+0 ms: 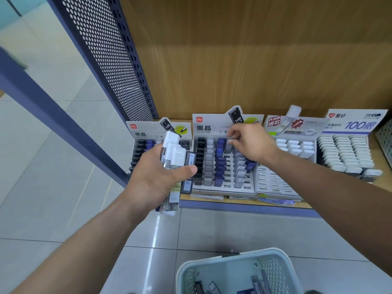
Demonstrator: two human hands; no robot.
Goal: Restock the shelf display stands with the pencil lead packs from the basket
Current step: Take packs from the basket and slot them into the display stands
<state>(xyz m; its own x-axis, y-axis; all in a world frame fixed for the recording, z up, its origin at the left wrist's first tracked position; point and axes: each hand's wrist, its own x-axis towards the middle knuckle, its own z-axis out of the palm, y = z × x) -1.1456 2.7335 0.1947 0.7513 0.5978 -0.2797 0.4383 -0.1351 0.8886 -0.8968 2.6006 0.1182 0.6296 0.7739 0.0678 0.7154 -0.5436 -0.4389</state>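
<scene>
My left hand [157, 177] grips a bundle of several pencil lead packs [172, 160], clear tubes with white caps plus a dark one, held in front of the left display stand [141, 143]. My right hand [249, 143] reaches over the middle display stand [224, 185] and pinches a small grey pack [230, 141] at the top of a row. That stand holds rows of black, grey and blue packs. The pale blue basket [273, 256] sits on the floor at the bottom, with a few packs [257, 283] inside.
Two more stands stand further right on the wooden shelf: a white stand [273, 183] with many bare slots and a stand of white-capped packs [347, 153]. A dark perforated metal panel [106, 56] rises at the left. Grey tiled floor [53, 166] lies below.
</scene>
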